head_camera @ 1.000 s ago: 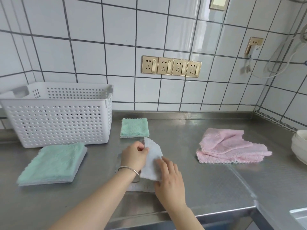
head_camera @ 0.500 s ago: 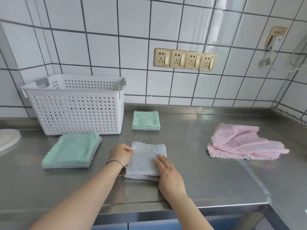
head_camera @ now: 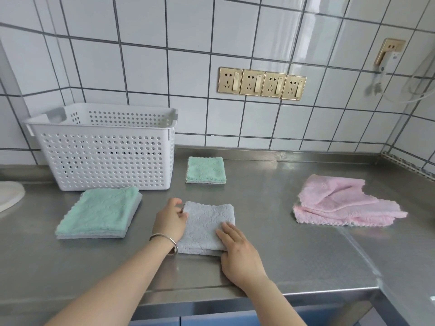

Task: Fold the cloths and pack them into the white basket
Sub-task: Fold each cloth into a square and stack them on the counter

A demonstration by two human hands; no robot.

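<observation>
Steel counter (head_camera: 294,243) runs along a white tiled wall (head_camera: 141,67) and carries everything here. The white basket (head_camera: 106,149) stands at the back left against the wall, upright, its walls perforated; what lies inside cannot be told. Just in front of it, touching or nearly touching its base, lies a large folded green cloth (head_camera: 100,212) with grey layers showing at its edge. To the right of the basket, near the back lip of the counter, sits a small folded green cloth (head_camera: 205,170). A pink cloth (head_camera: 341,203) lies loosely heaped, unfolded, well apart on the right. The grey cloth (head_camera: 207,228) lies folded into a square at the front middle, between the 2 hands. The left hand (head_camera: 170,220), with a metal bangle (head_camera: 164,243) on its wrist, has curled fingers pinching the cloth's upper left corner. The right hand (head_camera: 240,255) rests flat on the cloth's lower right part, fingers straight and relaxed, pressing it down. Nothing lies between the grey cloth and the basket except the corner of the large green cloth. On the wall hang 4 gold sockets (head_camera: 262,84) in a row, and 1 more socket (head_camera: 390,49) with a white plug higher on the right. A white rim (head_camera: 10,196) shows at the left edge. Counted: 1 basket, 2 green cloths, 1 grey, 1 pink, 5 sockets.
</observation>
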